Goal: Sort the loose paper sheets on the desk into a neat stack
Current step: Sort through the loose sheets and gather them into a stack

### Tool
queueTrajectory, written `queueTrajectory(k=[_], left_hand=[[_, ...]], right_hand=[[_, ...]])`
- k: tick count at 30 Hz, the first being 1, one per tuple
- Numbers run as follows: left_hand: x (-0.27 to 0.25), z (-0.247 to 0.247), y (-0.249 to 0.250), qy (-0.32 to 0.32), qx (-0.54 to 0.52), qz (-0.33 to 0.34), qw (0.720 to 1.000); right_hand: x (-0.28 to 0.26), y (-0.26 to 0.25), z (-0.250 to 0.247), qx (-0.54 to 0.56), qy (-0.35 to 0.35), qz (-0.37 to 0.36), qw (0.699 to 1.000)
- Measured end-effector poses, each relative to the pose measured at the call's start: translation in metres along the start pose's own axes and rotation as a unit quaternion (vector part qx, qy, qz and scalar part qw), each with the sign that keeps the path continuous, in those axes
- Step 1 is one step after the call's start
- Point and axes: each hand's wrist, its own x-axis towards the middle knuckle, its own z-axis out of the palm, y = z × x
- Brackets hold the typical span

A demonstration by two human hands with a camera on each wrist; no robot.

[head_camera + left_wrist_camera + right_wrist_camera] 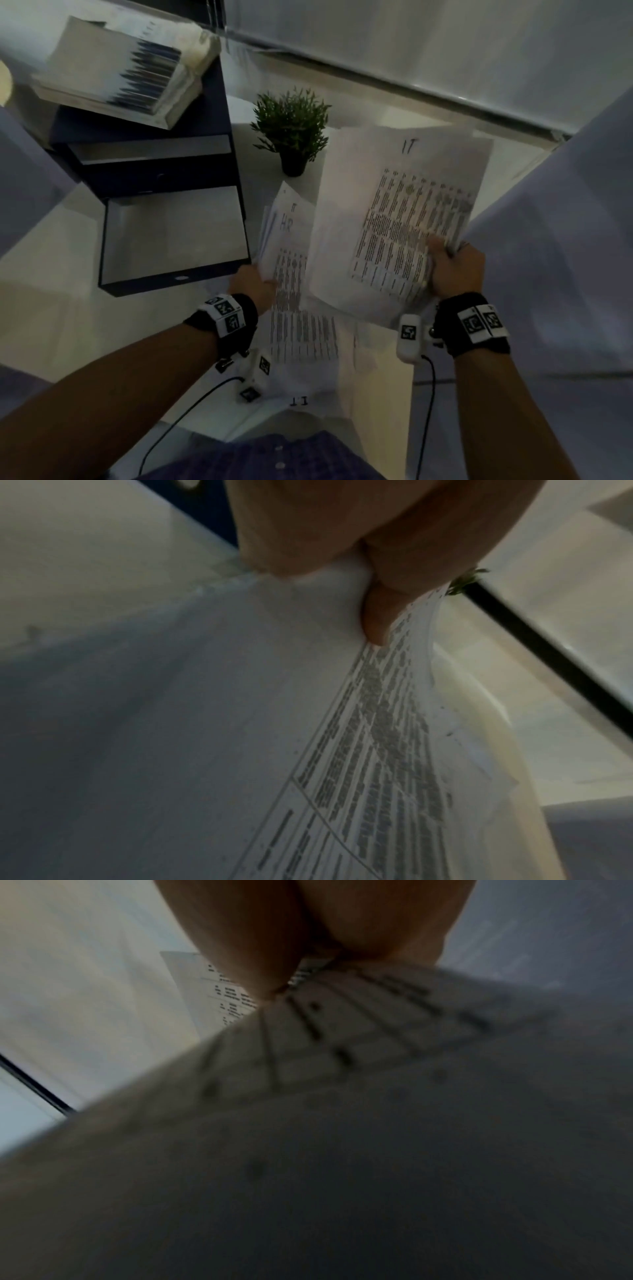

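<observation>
My right hand (445,263) grips a bundle of printed sheets marked "IT" (394,219) by its lower right corner, lifted above the desk. In the right wrist view those sheets (342,1042) fill the frame, pinched between thumb and fingers. My left hand (255,284) pinches the lower left edge of a second, fanned bundle marked "HR" (286,240), which lies partly under the IT bundle. The left wrist view shows the thumb (377,615) on that printed sheet (377,737). Another printed sheet marked "IT" (305,346) lies flat on the desk near my body.
A dark drawer unit (154,171) stands at the left with its lower drawer (174,240) pulled open. A thick paper stack (116,72) sits on top of it. A small potted plant (291,130) stands behind the sheets. The white desk (51,308) runs to a wall.
</observation>
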Motion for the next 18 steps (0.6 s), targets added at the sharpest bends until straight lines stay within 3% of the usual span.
queueTrajectory(k=[3, 6, 9, 12, 15, 18], left_hand=[[0.006, 0.005, -0.013, -0.048, -0.016, -0.01, 0.999], [0.011, 0.006, -0.02, -0.08, -0.068, -0.024, 0.994], [0.015, 0.007, -0.022, -0.082, -0.125, -0.055, 0.987], [0.016, 0.009, -0.023, -0.096, -0.15, -0.073, 0.981], [0.017, 0.013, -0.028, -0.084, -0.042, -0.025, 0.995], [0.014, 0.01, -0.019, -0.052, 0.001, -0.002, 0.999]], right_hand=[[-0.004, 0.024, 0.028, -0.039, -0.098, 0.051, 0.993], [-0.012, 0.065, 0.073, -0.087, -0.214, 0.122, 0.965], [-0.024, 0.091, 0.11, -0.093, -0.242, 0.182, 0.949], [-0.035, 0.094, 0.14, -0.084, -0.245, 0.162, 0.952], [-0.049, 0.09, 0.161, -0.123, -0.3, 0.087, 0.942], [-0.052, 0.089, 0.161, -0.22, -0.282, 0.06, 0.932]])
